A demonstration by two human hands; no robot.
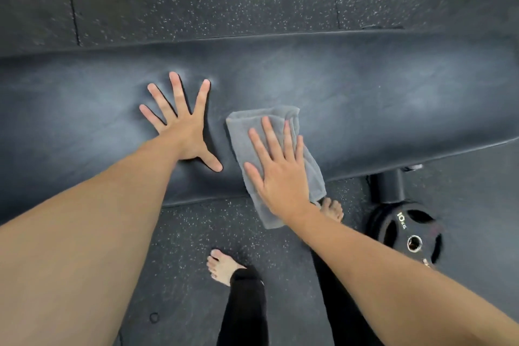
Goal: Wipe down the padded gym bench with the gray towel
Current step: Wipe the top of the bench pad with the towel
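The padded gym bench point(365, 98) is a long dark slab running left to right across the middle of the view. A folded gray towel point(247, 132) lies on its near half, with one end hanging over the front edge. My right hand point(278, 168) rests flat on the towel, fingers spread and pressing it onto the pad. My left hand point(182, 126) lies flat on the bare pad just left of the towel, fingers splayed wide, holding nothing. The pad dents slightly under the left fingertips.
A black 10 kg weight plate point(410, 236) lies on the speckled rubber floor point(196, 3) at the lower right, beside a black bench leg point(389, 187). My bare feet point(223, 267) stand close to the bench's front edge.
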